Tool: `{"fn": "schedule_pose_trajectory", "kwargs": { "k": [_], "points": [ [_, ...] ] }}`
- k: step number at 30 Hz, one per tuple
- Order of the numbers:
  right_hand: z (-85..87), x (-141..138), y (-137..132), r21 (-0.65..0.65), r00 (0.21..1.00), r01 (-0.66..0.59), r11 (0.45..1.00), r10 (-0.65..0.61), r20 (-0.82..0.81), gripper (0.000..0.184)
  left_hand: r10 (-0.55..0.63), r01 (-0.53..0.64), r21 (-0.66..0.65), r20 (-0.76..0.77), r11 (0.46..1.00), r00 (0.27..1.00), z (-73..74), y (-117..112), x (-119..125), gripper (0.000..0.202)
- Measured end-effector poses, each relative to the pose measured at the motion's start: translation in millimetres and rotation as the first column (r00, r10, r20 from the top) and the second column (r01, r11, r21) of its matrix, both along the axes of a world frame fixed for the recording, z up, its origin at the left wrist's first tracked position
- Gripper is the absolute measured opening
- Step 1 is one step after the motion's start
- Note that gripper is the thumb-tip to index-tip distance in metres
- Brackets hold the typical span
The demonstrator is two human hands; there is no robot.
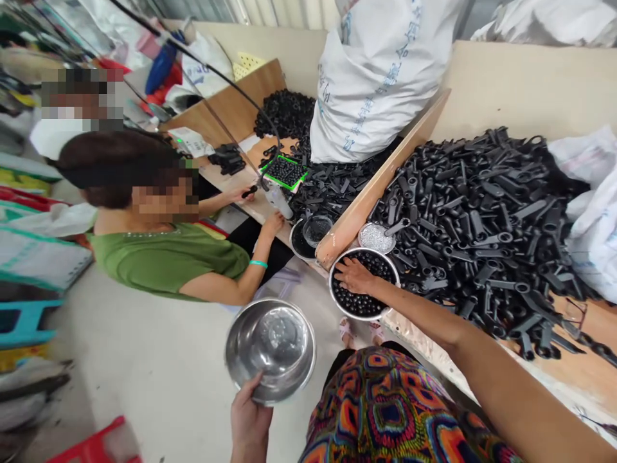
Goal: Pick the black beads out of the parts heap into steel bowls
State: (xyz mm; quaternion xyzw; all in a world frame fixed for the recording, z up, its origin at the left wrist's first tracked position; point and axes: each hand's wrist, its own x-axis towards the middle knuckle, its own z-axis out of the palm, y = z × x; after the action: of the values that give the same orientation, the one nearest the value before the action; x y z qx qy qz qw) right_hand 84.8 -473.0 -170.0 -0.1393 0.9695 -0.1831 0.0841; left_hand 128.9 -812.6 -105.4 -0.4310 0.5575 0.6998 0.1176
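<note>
My left hand [251, 415] grips the near rim of a shiny steel bowl [237, 344], thumb over the edge. The bowl is tilted toward me above the floor, with nothing but reflections visible inside. My right hand [357, 276] reaches into a second metal bowl [396, 273] filled with small round black balls [359, 303]. Its fingers are spread over the balls, their tips partly sunk among them. Right behind that bowl sits a small dish of clear, shiny bits [377, 236], a black ring-ended handle [398, 226] resting at its edge.
A large heap of black ring-ended handles [482, 212] covers the bench to the right. A wooden divider [380, 183] separates it from more black parts and a white sack [371, 83]. A co-worker in a green top [159, 257] sits at left; a red stool [96, 444] stands lower left.
</note>
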Motion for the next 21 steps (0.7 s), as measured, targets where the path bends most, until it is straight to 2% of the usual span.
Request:
{"fn": "schedule_pose_trajectory", "kwargs": {
  "k": [3, 6, 13, 18, 21],
  "points": [
    [-12.6, 0, 5, 0.039, 0.998, -0.065, 0.997, 0.065, 0.011, 0.022, 0.175, -0.176, 0.017, 0.052, 0.984, 0.983, 3.7, 2, 14, 0.016],
    [-15.5, 13, 18, 0.089, 0.992, -0.121, 0.989, 0.119, 0.031, 0.022, 0.236, -0.236, 0.0, 0.064, 0.972, 0.97, 3.1, 7, 23, 0.016],
    [-11.6, 42, 58, 0.132, 0.986, -0.161, 0.978, 0.153, 0.064, 0.028, 0.266, -0.266, 0.01, 0.044, 0.964, 0.963, 2.3, 18, 30, 0.019],
    [-2.5, 34, 50, 0.051, 0.987, -0.143, 0.988, 0.146, -0.06, 0.024, 0.266, -0.267, 0.015, 0.043, 0.964, 0.963, 7.9, 31, 29, 0.02],
    [-7.1, 26, 40, -0.013, 0.992, -0.11, 0.994, 0.109, -0.068, 0.021, 0.227, -0.228, 0.034, 0.042, 0.973, 0.973, 9.5, 39, 28, 0.019]
  ]
}}
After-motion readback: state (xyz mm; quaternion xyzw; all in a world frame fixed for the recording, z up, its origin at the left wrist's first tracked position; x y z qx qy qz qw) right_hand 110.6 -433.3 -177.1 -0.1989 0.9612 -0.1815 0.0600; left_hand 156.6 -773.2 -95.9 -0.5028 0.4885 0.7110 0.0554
